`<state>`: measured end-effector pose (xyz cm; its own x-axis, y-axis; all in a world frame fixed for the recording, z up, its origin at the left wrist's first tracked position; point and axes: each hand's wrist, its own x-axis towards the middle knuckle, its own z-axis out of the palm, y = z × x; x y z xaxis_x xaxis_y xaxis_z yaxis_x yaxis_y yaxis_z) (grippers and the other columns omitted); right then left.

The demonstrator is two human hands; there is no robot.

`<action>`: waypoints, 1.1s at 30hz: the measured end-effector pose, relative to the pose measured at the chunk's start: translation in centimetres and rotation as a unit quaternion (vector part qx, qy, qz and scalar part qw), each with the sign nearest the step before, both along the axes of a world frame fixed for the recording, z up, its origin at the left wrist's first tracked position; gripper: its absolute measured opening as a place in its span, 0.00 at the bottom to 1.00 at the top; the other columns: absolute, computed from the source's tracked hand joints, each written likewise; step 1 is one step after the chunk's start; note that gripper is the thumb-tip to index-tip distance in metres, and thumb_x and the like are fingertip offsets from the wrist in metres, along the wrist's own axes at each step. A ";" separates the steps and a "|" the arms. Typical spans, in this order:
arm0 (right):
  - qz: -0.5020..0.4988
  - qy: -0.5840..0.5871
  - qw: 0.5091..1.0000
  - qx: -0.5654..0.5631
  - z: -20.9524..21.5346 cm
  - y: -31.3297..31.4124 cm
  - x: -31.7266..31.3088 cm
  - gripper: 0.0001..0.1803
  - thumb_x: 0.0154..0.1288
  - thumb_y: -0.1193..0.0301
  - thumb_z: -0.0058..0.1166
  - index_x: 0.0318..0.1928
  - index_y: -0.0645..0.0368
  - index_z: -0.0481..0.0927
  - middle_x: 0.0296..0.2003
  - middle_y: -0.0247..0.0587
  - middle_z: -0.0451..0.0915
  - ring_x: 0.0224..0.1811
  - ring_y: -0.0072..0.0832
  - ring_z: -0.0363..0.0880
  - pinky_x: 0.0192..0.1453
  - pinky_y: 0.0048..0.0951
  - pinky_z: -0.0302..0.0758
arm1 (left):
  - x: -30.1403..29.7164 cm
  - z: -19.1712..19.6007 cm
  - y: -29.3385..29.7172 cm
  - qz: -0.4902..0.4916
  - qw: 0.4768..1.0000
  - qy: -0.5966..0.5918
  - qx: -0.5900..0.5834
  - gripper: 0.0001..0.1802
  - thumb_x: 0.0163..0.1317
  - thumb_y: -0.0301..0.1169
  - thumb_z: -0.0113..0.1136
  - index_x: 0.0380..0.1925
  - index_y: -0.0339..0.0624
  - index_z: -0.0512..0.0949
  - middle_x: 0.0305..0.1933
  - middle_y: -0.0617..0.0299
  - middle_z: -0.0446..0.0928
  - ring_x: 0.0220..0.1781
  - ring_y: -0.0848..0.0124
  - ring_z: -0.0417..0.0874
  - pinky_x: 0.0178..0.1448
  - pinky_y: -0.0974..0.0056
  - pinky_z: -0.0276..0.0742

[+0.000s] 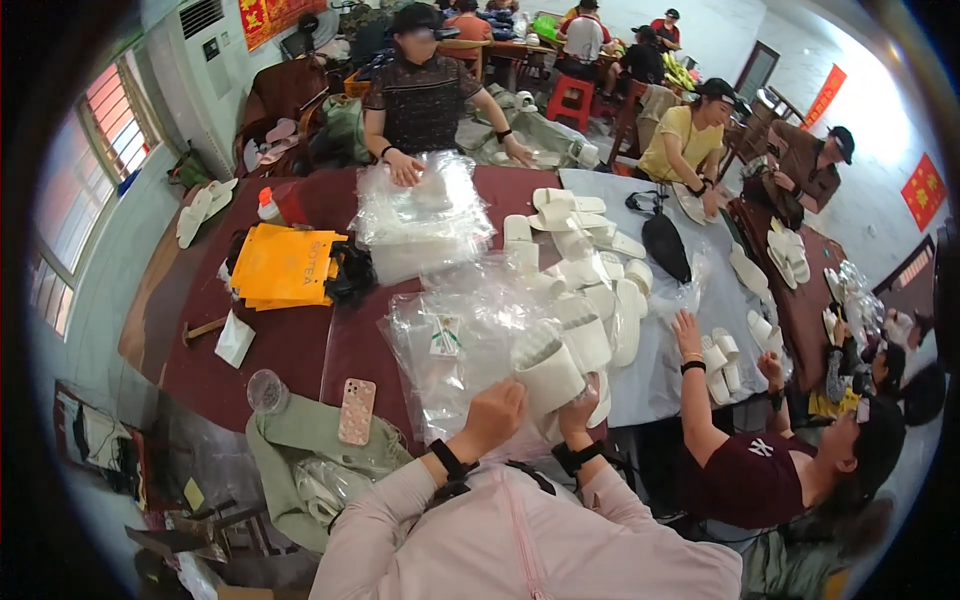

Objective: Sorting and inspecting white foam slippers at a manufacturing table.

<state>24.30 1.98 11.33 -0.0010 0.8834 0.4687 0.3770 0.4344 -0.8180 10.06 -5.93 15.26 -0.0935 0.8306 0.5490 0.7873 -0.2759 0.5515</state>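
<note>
Close in front of me, my right hand point(577, 408) grips a pair of white slide slippers point(548, 374) from below, their broad straps facing up. Beside the pair, my left hand point(497, 412) has its fingers curled together at the slipper's left edge. What those fingers pinch, if anything, is hidden. Clear plastic bags point(425, 335) lie spread on the table just beyond my left hand, one with a small white and green label. A heap of more white slippers point(590, 285) reaches away from my hands toward the far side.
A tall stack of clear bags point(425, 215) stands by a co-worker across the table. To the left lie orange bags point(285, 265), a hammer point(205, 330), a plastic cup point(267, 391) and a phone point(357, 411). At right, another co-worker's hand point(688, 335) reaches over the table near slippers.
</note>
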 end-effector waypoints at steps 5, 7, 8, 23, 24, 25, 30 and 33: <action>-0.006 -0.025 0.999 -0.027 -2.3 0.7 1.6 0.09 0.53 0.72 0.49 0.31 0.66 0.76 0.32 0.46 0.75 0.32 0.43 0.73 0.36 0.35 0.69 | 0.6 -1.3 1.3 -0.025 1.000 0.018 -0.007 0.06 0.48 0.25 0.52 0.27 0.40 0.67 0.24 0.55 0.68 0.25 0.58 0.73 0.28 0.59 0.70; -0.046 -0.054 0.997 0.010 -3.5 0.9 1.9 0.09 0.53 0.72 0.49 0.32 0.66 0.75 0.32 0.46 0.75 0.32 0.42 0.73 0.35 0.34 0.69 | 1.0 -1.3 1.5 -0.050 0.999 0.011 -0.015 0.06 0.48 0.25 0.52 0.27 0.40 0.67 0.25 0.55 0.69 0.26 0.58 0.73 0.28 0.59 0.71; -0.078 -0.085 0.992 0.047 -4.1 1.0 2.1 0.09 0.53 0.73 0.49 0.33 0.66 0.74 0.32 0.46 0.75 0.32 0.42 0.73 0.35 0.34 0.69 | 1.2 -1.4 1.5 -0.099 0.995 -0.004 -0.029 0.06 0.49 0.24 0.51 0.29 0.40 0.68 0.26 0.54 0.70 0.28 0.57 0.74 0.30 0.58 0.71; -0.141 -0.046 0.989 0.013 -6.1 4.7 1.5 0.11 0.55 0.69 0.46 0.34 0.62 0.77 0.30 0.48 0.75 0.31 0.44 0.73 0.32 0.35 0.67 | 2.2 -2.7 2.9 -0.190 0.972 0.136 -0.014 0.09 0.49 0.26 0.53 0.33 0.40 0.70 0.30 0.59 0.71 0.36 0.62 0.73 0.44 0.58 0.67; -0.144 -0.045 0.988 0.013 -7.1 4.9 1.8 0.11 0.55 0.69 0.46 0.34 0.62 0.77 0.30 0.48 0.75 0.31 0.44 0.73 0.32 0.35 0.67 | 2.2 -3.2 2.9 -0.209 0.970 0.126 -0.021 0.09 0.50 0.26 0.53 0.34 0.39 0.70 0.29 0.59 0.71 0.36 0.61 0.73 0.45 0.58 0.67; -0.141 -0.073 0.987 0.033 -7.2 5.0 1.5 0.10 0.54 0.70 0.46 0.34 0.61 0.77 0.31 0.48 0.75 0.33 0.45 0.73 0.33 0.35 0.68 | 2.1 -3.8 2.8 -0.208 0.970 0.127 -0.022 0.09 0.50 0.26 0.53 0.34 0.39 0.70 0.29 0.59 0.71 0.36 0.61 0.73 0.45 0.58 0.67; -0.112 -0.057 0.986 -0.109 -5.6 4.1 0.0 0.09 0.52 0.73 0.46 0.33 0.61 0.77 0.32 0.50 0.75 0.34 0.47 0.73 0.35 0.36 0.68 | 1.6 -8.3 2.1 0.019 0.987 -0.107 -0.115 0.24 0.47 0.25 0.57 0.47 0.35 0.64 0.44 0.47 0.69 0.48 0.51 0.69 0.52 0.56 0.65; -0.125 -0.104 0.978 -0.134 -6.0 3.7 0.2 0.11 0.52 0.74 0.45 0.37 0.59 0.75 0.32 0.47 0.73 0.34 0.47 0.71 0.38 0.40 0.68 | 1.6 -7.7 3.3 0.039 0.992 -0.105 -0.062 0.33 0.46 0.25 0.59 0.54 0.35 0.58 0.51 0.43 0.65 0.57 0.53 0.64 0.58 0.56 0.61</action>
